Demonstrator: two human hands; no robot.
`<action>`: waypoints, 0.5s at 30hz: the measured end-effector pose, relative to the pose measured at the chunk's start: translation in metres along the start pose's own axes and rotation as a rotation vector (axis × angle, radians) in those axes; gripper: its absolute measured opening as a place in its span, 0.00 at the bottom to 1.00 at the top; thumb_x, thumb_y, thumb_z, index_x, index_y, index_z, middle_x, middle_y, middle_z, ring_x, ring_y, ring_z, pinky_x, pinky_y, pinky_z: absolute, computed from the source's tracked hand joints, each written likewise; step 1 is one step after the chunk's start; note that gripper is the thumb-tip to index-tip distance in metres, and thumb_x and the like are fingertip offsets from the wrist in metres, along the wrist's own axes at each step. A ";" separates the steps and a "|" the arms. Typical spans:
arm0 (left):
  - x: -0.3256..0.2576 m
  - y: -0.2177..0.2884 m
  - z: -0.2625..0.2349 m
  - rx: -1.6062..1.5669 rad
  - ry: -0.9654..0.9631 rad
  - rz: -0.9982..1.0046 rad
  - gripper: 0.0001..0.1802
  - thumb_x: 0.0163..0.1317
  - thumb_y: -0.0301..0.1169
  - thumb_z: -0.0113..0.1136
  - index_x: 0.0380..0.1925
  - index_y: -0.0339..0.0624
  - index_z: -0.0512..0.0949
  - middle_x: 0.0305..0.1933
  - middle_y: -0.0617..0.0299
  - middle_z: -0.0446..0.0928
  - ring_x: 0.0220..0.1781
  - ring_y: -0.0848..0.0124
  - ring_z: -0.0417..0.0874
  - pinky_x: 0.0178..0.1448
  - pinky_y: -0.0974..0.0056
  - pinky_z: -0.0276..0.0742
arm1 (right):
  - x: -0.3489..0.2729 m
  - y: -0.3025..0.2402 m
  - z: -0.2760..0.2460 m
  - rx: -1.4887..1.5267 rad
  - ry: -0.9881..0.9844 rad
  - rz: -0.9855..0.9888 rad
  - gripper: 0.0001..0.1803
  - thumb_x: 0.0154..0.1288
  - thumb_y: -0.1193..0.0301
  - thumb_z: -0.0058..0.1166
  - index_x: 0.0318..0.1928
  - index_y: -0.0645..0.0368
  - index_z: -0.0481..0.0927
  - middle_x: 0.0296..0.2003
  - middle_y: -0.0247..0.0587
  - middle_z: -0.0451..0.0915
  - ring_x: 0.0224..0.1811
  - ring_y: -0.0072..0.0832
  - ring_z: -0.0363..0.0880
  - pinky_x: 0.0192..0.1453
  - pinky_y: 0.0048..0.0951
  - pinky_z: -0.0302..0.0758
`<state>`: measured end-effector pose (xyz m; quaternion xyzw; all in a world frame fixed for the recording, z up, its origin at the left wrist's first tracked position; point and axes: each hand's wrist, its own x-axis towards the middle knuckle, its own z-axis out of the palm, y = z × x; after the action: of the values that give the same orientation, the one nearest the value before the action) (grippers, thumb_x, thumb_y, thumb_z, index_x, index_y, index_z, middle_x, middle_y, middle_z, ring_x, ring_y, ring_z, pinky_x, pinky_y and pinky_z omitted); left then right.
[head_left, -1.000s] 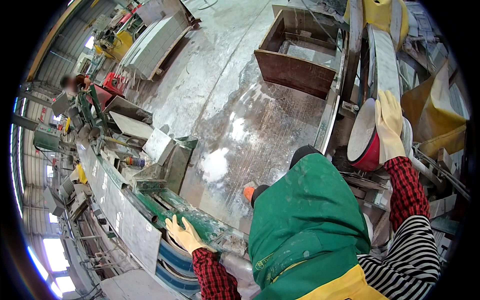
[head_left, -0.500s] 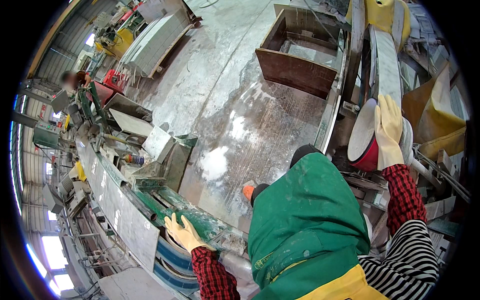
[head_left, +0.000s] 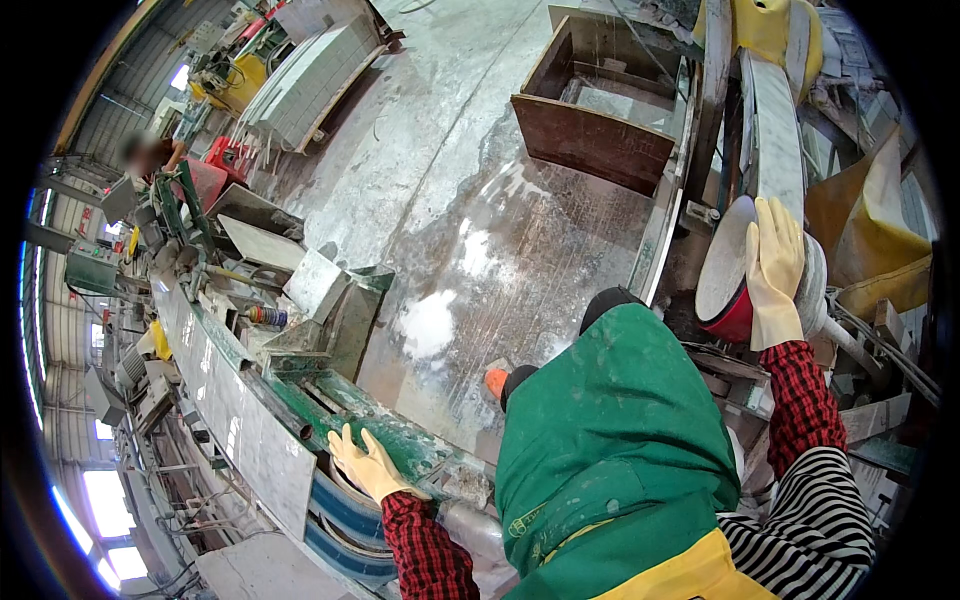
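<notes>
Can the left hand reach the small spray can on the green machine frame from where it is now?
Probably not without a step or a lean. The left hand rests flat on the green machine frame, and the spray can lies well further along it. Nothing appears to block the way; only the distance does.

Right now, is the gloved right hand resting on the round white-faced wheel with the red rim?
Yes, the right hand lies flat on the round white-faced wheel.

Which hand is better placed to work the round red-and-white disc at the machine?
Right. The right hand already lies flat on the disc; the left hand rests on the green frame, far across the green apron.
</notes>
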<state>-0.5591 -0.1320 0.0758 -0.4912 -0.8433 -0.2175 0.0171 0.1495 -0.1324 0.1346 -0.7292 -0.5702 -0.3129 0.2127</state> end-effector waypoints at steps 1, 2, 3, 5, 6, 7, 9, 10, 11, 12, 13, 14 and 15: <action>0.001 0.000 0.000 -0.009 0.001 -0.004 0.22 0.76 0.31 0.69 0.68 0.46 0.83 0.88 0.47 0.66 0.90 0.50 0.62 0.91 0.49 0.57 | -0.001 -0.001 -0.001 -0.001 -0.003 0.011 0.21 0.81 0.68 0.59 0.68 0.63 0.83 0.66 0.56 0.84 0.67 0.54 0.81 0.76 0.52 0.73; 0.001 0.001 0.000 -0.017 0.001 -0.008 0.22 0.76 0.31 0.70 0.68 0.46 0.83 0.88 0.47 0.66 0.90 0.50 0.62 0.91 0.50 0.57 | -0.001 -0.003 -0.002 -0.001 -0.002 0.005 0.21 0.81 0.68 0.59 0.68 0.63 0.83 0.66 0.56 0.83 0.68 0.54 0.81 0.76 0.52 0.73; 0.001 0.001 0.000 -0.012 0.002 -0.006 0.22 0.76 0.31 0.70 0.68 0.46 0.83 0.88 0.47 0.66 0.90 0.51 0.62 0.91 0.50 0.57 | -0.002 -0.005 -0.003 0.003 -0.003 0.009 0.21 0.81 0.68 0.59 0.68 0.63 0.83 0.66 0.56 0.83 0.68 0.54 0.81 0.77 0.52 0.73; 0.001 0.003 -0.001 -0.010 0.003 -0.007 0.22 0.76 0.31 0.69 0.68 0.46 0.83 0.88 0.48 0.67 0.90 0.51 0.62 0.91 0.50 0.57 | -0.002 -0.007 -0.004 0.009 -0.007 0.012 0.21 0.80 0.69 0.59 0.68 0.63 0.83 0.67 0.56 0.83 0.69 0.54 0.80 0.77 0.51 0.73; 0.001 0.004 -0.001 -0.005 0.001 -0.010 0.22 0.76 0.31 0.69 0.68 0.46 0.83 0.88 0.48 0.67 0.90 0.51 0.62 0.91 0.50 0.57 | -0.002 -0.009 -0.006 0.010 -0.010 0.012 0.22 0.80 0.69 0.60 0.68 0.63 0.83 0.67 0.56 0.83 0.70 0.53 0.80 0.77 0.51 0.73; 0.001 0.004 -0.002 -0.008 -0.002 -0.017 0.22 0.76 0.31 0.69 0.68 0.46 0.83 0.88 0.48 0.67 0.90 0.51 0.62 0.91 0.50 0.57 | -0.003 -0.010 -0.006 0.021 -0.012 0.026 0.22 0.80 0.69 0.60 0.69 0.62 0.83 0.67 0.55 0.83 0.70 0.53 0.80 0.77 0.51 0.73; 0.001 0.005 -0.001 -0.012 -0.003 -0.025 0.22 0.76 0.31 0.69 0.68 0.45 0.83 0.88 0.48 0.67 0.90 0.52 0.62 0.91 0.50 0.57 | -0.004 -0.012 -0.008 0.004 -0.004 0.003 0.22 0.80 0.69 0.60 0.68 0.62 0.83 0.67 0.55 0.83 0.70 0.53 0.80 0.77 0.51 0.73; 0.001 0.005 -0.001 -0.013 -0.002 -0.026 0.22 0.76 0.31 0.69 0.68 0.45 0.83 0.88 0.48 0.67 0.90 0.52 0.62 0.91 0.50 0.57 | -0.004 -0.013 -0.008 0.010 0.000 0.004 0.22 0.80 0.69 0.60 0.68 0.62 0.83 0.67 0.55 0.83 0.70 0.53 0.80 0.77 0.51 0.73; 0.001 0.005 -0.001 -0.026 0.003 -0.029 0.22 0.76 0.31 0.69 0.68 0.45 0.83 0.88 0.48 0.67 0.90 0.52 0.62 0.91 0.50 0.57 | -0.005 -0.013 -0.008 0.002 0.000 -0.001 0.22 0.80 0.69 0.60 0.68 0.62 0.83 0.67 0.55 0.83 0.70 0.53 0.80 0.77 0.51 0.73; 0.002 0.005 -0.001 -0.013 -0.001 -0.026 0.22 0.76 0.32 0.69 0.68 0.45 0.83 0.88 0.48 0.67 0.90 0.52 0.62 0.91 0.50 0.57 | -0.007 -0.013 -0.008 0.004 0.000 -0.001 0.22 0.79 0.69 0.60 0.68 0.62 0.83 0.67 0.55 0.83 0.70 0.53 0.80 0.77 0.51 0.73; 0.002 0.005 -0.001 -0.010 -0.001 -0.025 0.22 0.76 0.32 0.69 0.68 0.45 0.83 0.88 0.48 0.67 0.90 0.52 0.63 0.91 0.50 0.56 | -0.009 -0.013 -0.007 0.011 -0.006 0.016 0.22 0.79 0.70 0.60 0.68 0.63 0.83 0.67 0.55 0.83 0.70 0.53 0.80 0.77 0.51 0.73; 0.003 0.004 -0.001 -0.017 -0.004 -0.036 0.22 0.76 0.32 0.69 0.68 0.45 0.83 0.88 0.48 0.67 0.90 0.52 0.63 0.91 0.50 0.56 | -0.011 -0.013 -0.005 0.003 -0.001 -0.002 0.22 0.79 0.69 0.60 0.69 0.62 0.83 0.67 0.55 0.83 0.70 0.53 0.80 0.77 0.52 0.73; 0.003 0.004 -0.001 0.010 0.000 -0.015 0.22 0.76 0.32 0.69 0.68 0.45 0.83 0.88 0.48 0.67 0.90 0.52 0.63 0.91 0.50 0.56 | -0.013 -0.012 -0.004 0.000 -0.002 -0.003 0.22 0.80 0.69 0.61 0.69 0.62 0.83 0.67 0.55 0.83 0.70 0.52 0.80 0.77 0.52 0.73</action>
<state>-0.5571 -0.1280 0.0786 -0.4850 -0.8479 -0.2134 0.0179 0.1348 -0.1405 0.1277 -0.7287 -0.5715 -0.3124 0.2116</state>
